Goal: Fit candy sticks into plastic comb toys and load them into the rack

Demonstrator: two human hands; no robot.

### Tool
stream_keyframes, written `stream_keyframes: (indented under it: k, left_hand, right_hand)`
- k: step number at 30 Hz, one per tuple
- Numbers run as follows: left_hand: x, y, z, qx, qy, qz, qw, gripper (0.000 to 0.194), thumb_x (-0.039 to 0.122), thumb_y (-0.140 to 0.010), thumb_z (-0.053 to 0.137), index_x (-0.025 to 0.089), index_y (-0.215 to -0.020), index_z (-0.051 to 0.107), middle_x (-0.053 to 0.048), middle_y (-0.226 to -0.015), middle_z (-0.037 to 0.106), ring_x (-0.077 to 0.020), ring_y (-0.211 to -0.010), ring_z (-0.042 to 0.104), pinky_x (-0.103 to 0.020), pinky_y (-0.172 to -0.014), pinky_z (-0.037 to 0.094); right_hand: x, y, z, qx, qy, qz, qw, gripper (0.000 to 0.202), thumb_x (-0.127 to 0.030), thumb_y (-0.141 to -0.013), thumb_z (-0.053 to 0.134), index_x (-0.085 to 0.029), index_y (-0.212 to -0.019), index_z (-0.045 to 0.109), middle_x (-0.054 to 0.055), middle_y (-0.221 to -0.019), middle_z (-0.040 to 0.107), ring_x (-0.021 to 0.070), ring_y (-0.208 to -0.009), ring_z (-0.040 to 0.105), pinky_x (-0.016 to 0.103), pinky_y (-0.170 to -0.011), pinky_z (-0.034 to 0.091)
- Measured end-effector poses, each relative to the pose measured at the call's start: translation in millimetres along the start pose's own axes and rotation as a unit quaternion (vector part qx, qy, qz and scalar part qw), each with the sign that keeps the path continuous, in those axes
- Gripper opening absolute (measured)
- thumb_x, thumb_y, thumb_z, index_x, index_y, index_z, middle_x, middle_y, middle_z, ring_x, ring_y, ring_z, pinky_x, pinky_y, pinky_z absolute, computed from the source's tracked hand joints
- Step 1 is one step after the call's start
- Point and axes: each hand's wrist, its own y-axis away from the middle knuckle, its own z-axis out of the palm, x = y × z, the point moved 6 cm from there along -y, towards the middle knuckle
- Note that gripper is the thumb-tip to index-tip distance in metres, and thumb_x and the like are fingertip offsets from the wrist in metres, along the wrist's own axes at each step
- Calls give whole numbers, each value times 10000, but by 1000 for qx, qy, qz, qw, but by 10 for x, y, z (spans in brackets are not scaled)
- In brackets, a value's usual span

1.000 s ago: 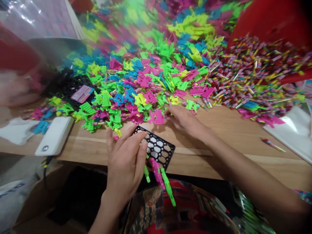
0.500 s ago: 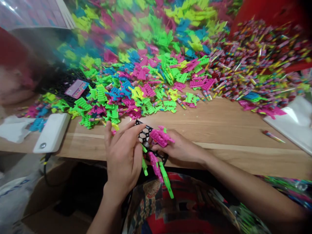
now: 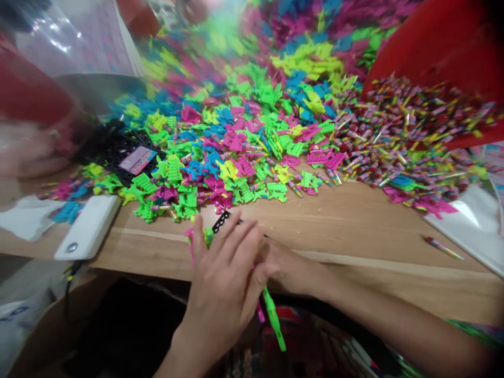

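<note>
My left hand reaches across my right hand, its thumb against it and its long fingers bent forward; what lies under its palm is hidden. Mostly covered, my right hand grips a black plastic honeycomb frame, of which only the far end and a bit of edge show. A long green plastic piece hangs below the hands, with the tip of a pink piece beside it. Small pink and yellow-green pieces peek out by the left hand's outer fingers.
A big heap of bright plastic pieces covers the table's back. Small striped tubes spill from a red container. At left are black frames with a label, a white cabled box and another person. One loose tube lies right.
My left hand has moved right over my right hand, hiding most of the black frame and the pink piece that my right hand held. The view has tilted up slightly.
</note>
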Motion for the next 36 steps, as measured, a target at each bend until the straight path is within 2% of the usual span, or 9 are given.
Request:
stream_keyframes:
  k: [2, 5, 10, 13, 16, 20, 23, 27, 36]
  left_hand:
    - [30, -16, 25, -6, 16, -2, 1000, 222, 273, -988, 573, 186, -1181, 644, -39, -1109, 767, -232, -1112, 673, -471, -1254, 165]
    - [13, -27, 30, 4, 21, -21, 1000, 153, 212, -983, 536, 196, -1017, 684, 9, -836, 733, -183, -800, 653, -439, -1123, 305]
    - [-7, -40, 32, 25, 13, -12, 1000, 211, 142, -960, 502, 177, -1056, 686, 9, -803, 720, -177, -753, 630, -436, -1067, 331]
    - [-27, -42, 62, 22, 5, -11, 1000, 290, 112, -946, 476, 159, -1162, 662, 3, -826, 730, -181, -770, 648, -448, -1099, 322]
    - [-46, -28, 94, 8, 1, -13, 1000, 363, 91, -948, 450, 150, -1269, 609, -11, -924, 757, -182, -857, 676, -442, -1150, 294]
    - [-43, -4, 87, 14, -1, -6, 1000, 432, 82, -951, 442, 142, -1369, 532, -96, -1296, 703, -199, -1207, 630, -422, -1210, 268]
    - [-49, -5, 79, 18, -10, -7, 1000, 456, 84, -944, 448, 138, -1390, 522, -138, -1472, 584, -220, -1415, 484, -430, -1240, 256]
    - [-59, -17, 81, 13, -2, -10, 1000, 464, 90, -940, 445, 156, -1392, 530, -142, -1502, 558, -228, -1431, 478, -474, -1263, 233]
    - [-49, -23, 79, 9, 2, 3, 1000, 419, 81, -938, 449, 172, -1326, 579, -120, -1425, 627, -215, -1379, 540, -477, -1263, 254]
  right_hand:
    - [7, -58, -118, -31, -5, -16, 999, 157, -129, -897, 590, -220, -965, 698, 40, -912, 712, 212, -887, 646, 335, -833, 538]
    - [137, -228, -505, -13, 52, -9, 999, 154, -111, -921, 581, -185, -943, 714, 42, -890, 712, 179, -837, 650, 295, -773, 512]
    - [546, -635, -1329, 209, 227, 58, 949, 222, -91, -960, 532, -143, -1071, 716, 116, -1055, 694, 221, -969, 639, 342, -860, 474]
    - [763, -807, -1453, 221, 301, 109, 921, 284, -72, -940, 534, -141, -1150, 713, 136, -1076, 641, 249, -954, 603, 352, -818, 456]
    - [791, -782, -1421, 230, 286, 104, 924, 191, -97, -903, 610, -142, -1050, 723, 118, -1045, 608, 244, -937, 580, 337, -793, 439]
    - [635, -411, -1289, 259, 147, 85, 951, 88, -190, -849, 726, -155, -907, 670, 37, -877, 602, 180, -781, 552, 296, -721, 408]
    - [524, -63, -1030, 223, -25, 118, 967, 171, -283, -844, 746, -176, -911, 632, -9, -797, 586, 150, -710, 518, 265, -650, 387]
    - [312, 277, -573, 159, -184, 145, 959, 169, -300, -854, 736, -187, -881, 613, -25, -789, 552, 140, -717, 504, 253, -644, 406]
    - [96, 416, -144, 71, -158, 148, 974, 44, -178, -951, 583, -186, -943, 625, 4, -854, 654, 158, -774, 611, 271, -726, 486]
